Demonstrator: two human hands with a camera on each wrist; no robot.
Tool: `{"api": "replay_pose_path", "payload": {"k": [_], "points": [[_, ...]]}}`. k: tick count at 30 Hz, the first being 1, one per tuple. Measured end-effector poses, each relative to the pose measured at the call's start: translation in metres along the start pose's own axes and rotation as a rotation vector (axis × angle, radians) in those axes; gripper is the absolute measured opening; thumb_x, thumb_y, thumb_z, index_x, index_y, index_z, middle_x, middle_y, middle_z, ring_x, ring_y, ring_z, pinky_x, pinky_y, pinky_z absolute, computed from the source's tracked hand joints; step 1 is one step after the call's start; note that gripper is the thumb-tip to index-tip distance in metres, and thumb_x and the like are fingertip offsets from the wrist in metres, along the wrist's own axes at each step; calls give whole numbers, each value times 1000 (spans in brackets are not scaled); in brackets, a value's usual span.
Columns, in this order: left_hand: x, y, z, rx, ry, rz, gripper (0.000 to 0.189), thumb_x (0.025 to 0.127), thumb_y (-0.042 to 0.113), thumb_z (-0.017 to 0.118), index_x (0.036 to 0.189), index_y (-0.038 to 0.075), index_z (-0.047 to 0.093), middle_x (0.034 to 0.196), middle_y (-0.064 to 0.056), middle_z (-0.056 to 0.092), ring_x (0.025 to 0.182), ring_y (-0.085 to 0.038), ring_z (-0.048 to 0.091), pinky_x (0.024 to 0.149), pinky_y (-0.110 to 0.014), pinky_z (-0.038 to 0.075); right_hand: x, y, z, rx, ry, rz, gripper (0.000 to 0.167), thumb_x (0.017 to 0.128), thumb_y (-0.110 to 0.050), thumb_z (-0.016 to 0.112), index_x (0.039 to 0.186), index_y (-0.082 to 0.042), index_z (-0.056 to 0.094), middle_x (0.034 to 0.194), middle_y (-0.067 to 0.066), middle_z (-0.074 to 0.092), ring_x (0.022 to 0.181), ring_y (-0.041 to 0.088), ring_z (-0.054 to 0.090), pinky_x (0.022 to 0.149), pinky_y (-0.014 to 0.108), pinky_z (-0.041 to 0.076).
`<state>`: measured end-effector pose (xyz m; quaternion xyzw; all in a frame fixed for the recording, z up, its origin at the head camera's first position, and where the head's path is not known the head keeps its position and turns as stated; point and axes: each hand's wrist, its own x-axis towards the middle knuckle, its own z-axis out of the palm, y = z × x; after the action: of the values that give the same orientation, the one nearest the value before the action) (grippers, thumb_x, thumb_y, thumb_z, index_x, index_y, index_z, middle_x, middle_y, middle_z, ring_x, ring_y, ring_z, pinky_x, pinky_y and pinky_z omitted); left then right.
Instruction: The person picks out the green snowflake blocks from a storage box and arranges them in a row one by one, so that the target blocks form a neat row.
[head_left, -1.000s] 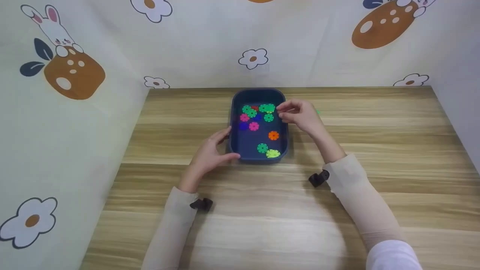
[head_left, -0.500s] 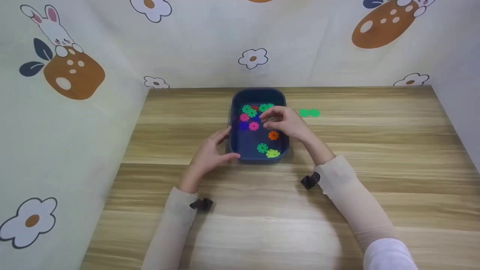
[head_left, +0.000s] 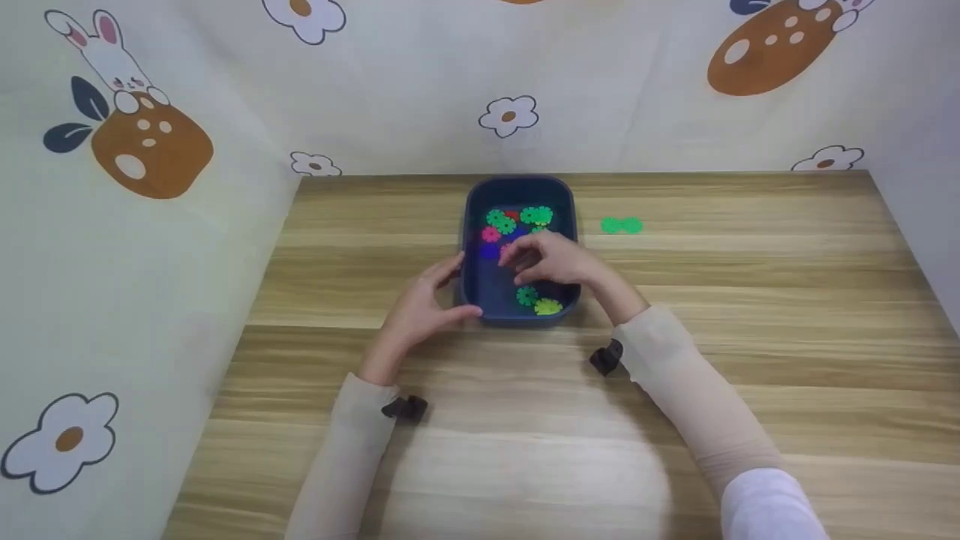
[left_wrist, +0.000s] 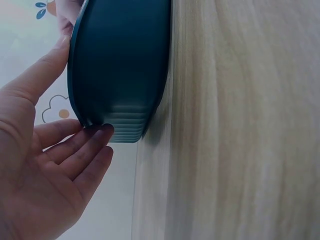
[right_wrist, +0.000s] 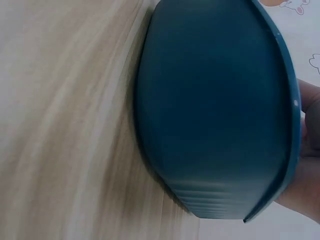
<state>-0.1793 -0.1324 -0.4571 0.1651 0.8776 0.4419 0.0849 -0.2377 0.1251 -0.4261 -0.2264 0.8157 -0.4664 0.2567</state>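
While the left grip rests loose-fingered against the navy oblong plastic tray, the right grip, parted, seemingly empty, hangs just beyond a toothed green plastic disc.

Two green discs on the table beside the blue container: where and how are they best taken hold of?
I'd probably pinch the two green discs by the near and far edges where they meet, coming from above and the right: the pair narrows there, lies flat on the table, and the blue container rises on its left. Whether joined is unclear.
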Motion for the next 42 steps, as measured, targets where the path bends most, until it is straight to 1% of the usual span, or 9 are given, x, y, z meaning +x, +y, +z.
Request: {"api": "replay_pose_path", "payload": {"k": [5,10,13,18,22,29,33,37,42], "points": [[0,2,0,20,-1,-17,89,81,34,84,153,9,39,157,-14,42,140,-32,48,117,-43,40,4,-1,1,-97,-84,64,31,87,1,72,118,4,67,123,21,67,115,34,65,103,45,53],[0,2,-1,17,2,-14,89,80,33,84,153,9,39,157,-14,42,140,-32,48,117,-43,40,7,-1,4,-154,-131,77,32,84,-2,76,115,2,69,121,18,70,111,29,67,100,42,55],[0,2,-1,13,1,-16,88,81,30,84,153,9,39,157,-14,41,140,-32,47,117,-43,40,8,1,7,-164,-172,85,31,84,-4,77,114,1,70,119,17,71,109,27,67,99,41,55],[0,3,-1,9,1,-31,87,82,30,83,154,10,38,157,-14,42,140,-32,47,117,-44,39,10,4,12,-158,-234,78,28,86,-5,75,114,-2,72,114,16,73,101,21,68,96,38,57],[0,2,-1,-2,-2,-27,87,82,30,83,154,9,38,157,-14,41,141,-32,46,118,-44,39,10,5,15,-149,-264,69,25,88,-4,72,114,-2,73,112,15,74,96,16,69,93,35,58],[1,1,-2,43,11,15,91,79,38,84,153,8,39,157,-16,42,138,-33,50,115,-42,43,12,8,19,-110,-340,66,26,92,-5,67,117,-1,72,115,17,74,96,12,69,90,28,57],[1,0,-1,50,9,25,92,78,39,84,153,8,39,156,-17,42,137,-34,50,114,-42,43,12,9,19,-81,-385,67,27,94,-4,63,120,-1,71,116,16,73,91,7,66,82,21,55],[0,0,-1,49,13,26,92,78,38,84,152,7,40,156,-17,43,137,-33,51,114,-42,43,13,9,20,-80,-398,52,26,94,-9,64,118,-2,71,107,9,75,79,5,59,71,19,50],[0,0,-1,37,16,23,91,78,37,84,152,8,40,155,-16,44,138,-32,50,115,-42,42,13,10,20,-61,-395,59,26,94,-12,65,117,-2,72,98,0,73,74,8,56,67,20,49]]}}
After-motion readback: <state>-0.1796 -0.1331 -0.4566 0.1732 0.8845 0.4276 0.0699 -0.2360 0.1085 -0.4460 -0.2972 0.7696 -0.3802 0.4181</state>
